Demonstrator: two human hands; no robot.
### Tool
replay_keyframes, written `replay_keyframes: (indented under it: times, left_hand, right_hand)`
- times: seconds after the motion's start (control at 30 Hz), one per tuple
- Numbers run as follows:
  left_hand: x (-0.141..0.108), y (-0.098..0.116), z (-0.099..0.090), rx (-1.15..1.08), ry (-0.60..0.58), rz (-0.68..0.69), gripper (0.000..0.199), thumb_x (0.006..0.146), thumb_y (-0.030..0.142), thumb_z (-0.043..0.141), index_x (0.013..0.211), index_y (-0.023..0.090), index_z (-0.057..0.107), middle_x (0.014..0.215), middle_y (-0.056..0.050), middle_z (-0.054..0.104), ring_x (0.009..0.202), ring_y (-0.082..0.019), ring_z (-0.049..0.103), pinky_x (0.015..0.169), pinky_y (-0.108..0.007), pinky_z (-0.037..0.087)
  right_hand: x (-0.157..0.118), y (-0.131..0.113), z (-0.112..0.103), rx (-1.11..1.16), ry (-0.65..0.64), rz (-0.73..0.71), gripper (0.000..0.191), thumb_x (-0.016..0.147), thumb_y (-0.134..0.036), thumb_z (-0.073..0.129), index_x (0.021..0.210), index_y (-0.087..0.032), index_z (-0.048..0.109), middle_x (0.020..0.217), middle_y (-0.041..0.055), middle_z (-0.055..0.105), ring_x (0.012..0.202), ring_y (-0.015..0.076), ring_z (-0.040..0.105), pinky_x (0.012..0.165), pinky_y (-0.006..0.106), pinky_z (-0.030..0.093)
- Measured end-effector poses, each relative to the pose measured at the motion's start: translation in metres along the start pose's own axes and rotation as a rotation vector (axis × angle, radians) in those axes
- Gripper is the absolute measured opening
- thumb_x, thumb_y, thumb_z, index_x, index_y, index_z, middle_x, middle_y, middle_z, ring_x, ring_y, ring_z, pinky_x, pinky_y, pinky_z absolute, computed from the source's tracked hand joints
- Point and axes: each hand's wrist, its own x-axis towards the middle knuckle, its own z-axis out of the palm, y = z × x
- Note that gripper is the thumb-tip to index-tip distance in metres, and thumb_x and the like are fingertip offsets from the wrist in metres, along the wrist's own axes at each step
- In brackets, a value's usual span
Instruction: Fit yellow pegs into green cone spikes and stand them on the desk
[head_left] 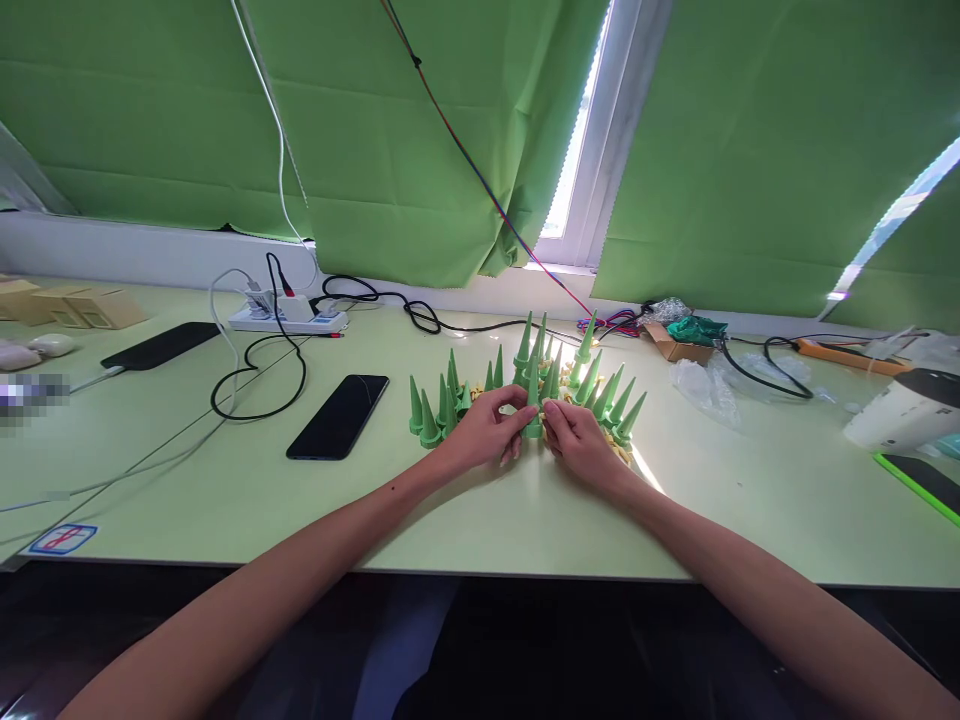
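Observation:
Green pointed cones with wider ring-like bases stand in clusters on the pale table, some at the left [430, 425] and some at the right [624, 425]. Between my hands is one upright green cone [533, 385]. My left hand [487, 430] has its thumb and forefinger closed at that cone's lower part, the thumb crossing in front of it. Against the cone's right side, my right hand [581, 442] is curled in a pinch. Whatever its fingertips hold is too small to make out. Small yellowish pieces [621, 452] lie among the cones, partly hidden by my right hand.
A black phone [337, 418] lies left of the cones, with a power strip [289, 318] and looping cables behind. At the right are a small cardboard box [679, 343], clear plastic bags [705, 390] and a white cylindrical object [904, 410]. Green curtains [390, 150] hang behind.

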Motion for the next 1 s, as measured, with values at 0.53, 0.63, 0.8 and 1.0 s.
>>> replay_keyframes:
  times: [0.53,0.63,0.8,1.0]
  left_hand:
    - [-0.001,-0.01,0.001,0.417,0.126,0.325,0.02,0.093,0.037,0.055,0.093,0.018,0.062,0.091,-0.004,0.057,0.063,-0.009,0.055,0.053,-0.019,0.046]
    - [-0.002,-0.006,0.004,0.329,0.124,0.232,0.022,0.091,0.04,0.057,0.091,0.018,0.06,0.092,-0.003,0.059,0.059,-0.008,0.055,0.049,-0.018,0.046]
    - [-0.001,-0.005,0.005,0.109,0.056,0.102,0.03,0.088,0.048,0.059,0.094,0.019,0.054,0.086,0.001,0.059,0.044,-0.007,0.055,0.038,-0.02,0.043]
    - [0.003,-0.003,0.001,-0.093,-0.036,-0.013,0.041,0.079,0.054,0.069,0.083,0.019,0.048,0.066,0.006,0.051,0.04,-0.009,0.057,0.031,-0.019,0.036]
  right_hand:
    - [0.001,-0.015,0.002,0.386,-0.065,0.242,0.049,0.087,-0.053,0.057,0.056,-0.023,0.033,0.045,-0.0087,0.029,0.035,0.0053,0.025,0.034,0.022,0.017]
    - [0.001,-0.013,0.002,0.269,-0.042,0.181,0.051,0.089,-0.056,0.052,0.056,-0.023,0.034,0.044,-0.0079,0.029,0.035,0.0065,0.026,0.035,0.024,0.02]
    - [0.001,-0.006,0.002,0.042,0.014,0.053,0.055,0.095,-0.058,0.043,0.054,-0.023,0.037,0.044,-0.0043,0.034,0.04,0.0098,0.032,0.041,0.027,0.026]
    - [-0.001,0.0,0.003,-0.11,0.054,-0.064,0.053,0.098,-0.057,0.038,0.059,-0.022,0.04,0.05,-0.0021,0.041,0.048,0.012,0.037,0.048,0.028,0.031]
